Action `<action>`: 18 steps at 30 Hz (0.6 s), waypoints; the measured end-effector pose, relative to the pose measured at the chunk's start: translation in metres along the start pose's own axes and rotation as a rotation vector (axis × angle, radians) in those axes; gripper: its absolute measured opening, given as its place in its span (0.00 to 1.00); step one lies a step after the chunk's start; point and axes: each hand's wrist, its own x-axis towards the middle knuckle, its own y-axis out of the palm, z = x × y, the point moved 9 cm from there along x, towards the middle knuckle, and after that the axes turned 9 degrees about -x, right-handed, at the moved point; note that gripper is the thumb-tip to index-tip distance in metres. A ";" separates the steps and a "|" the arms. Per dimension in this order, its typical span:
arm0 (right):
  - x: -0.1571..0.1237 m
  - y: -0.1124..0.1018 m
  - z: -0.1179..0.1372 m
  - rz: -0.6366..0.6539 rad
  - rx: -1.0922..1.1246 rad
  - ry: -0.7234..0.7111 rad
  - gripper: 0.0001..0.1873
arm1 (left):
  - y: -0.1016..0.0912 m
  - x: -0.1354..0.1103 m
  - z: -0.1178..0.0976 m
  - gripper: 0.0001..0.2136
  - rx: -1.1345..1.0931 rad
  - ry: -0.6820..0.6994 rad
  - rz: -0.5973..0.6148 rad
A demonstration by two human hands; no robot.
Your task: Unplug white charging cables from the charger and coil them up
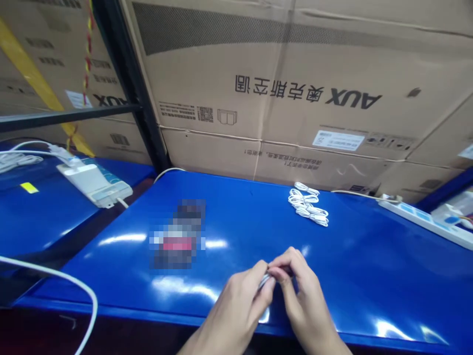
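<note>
Near the front edge of the blue table, my left hand (246,296) pinches a small bundle of white cable (264,281), of which only a short stretch shows between thumb and fingers. My right hand (297,288) is closed at the far end of the bundle, thumb and fingertips pressed together and touching the left fingertips. What the right fingertips grip is too small and covered to make out. Farther back on the table lie several coiled white cables (306,204) in a loose row, tied in the middle.
The blue table (236,217) has a blurred-out item (179,236) on its left. A white power strip (424,217) lies at right; another power strip with a plugged adapter (94,182) sits on the left table. Large cardboard boxes (277,64) stand behind. A white cable (83,286) loops at front left.
</note>
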 end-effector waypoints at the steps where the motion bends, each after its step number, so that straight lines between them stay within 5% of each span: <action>1: -0.003 -0.001 -0.005 -0.020 0.041 0.041 0.08 | 0.000 0.000 0.000 0.16 -0.006 -0.010 0.008; 5: -0.011 -0.012 -0.016 -0.070 0.168 0.082 0.09 | -0.001 0.001 0.004 0.17 -0.008 -0.035 -0.007; 12: -0.013 -0.019 0.016 -0.031 -0.139 -0.295 0.20 | -0.005 0.005 0.015 0.18 -0.066 -0.070 -0.040; 18: -0.015 -0.013 0.017 -0.069 -0.189 -0.275 0.18 | -0.008 0.003 0.013 0.16 -0.039 -0.090 -0.103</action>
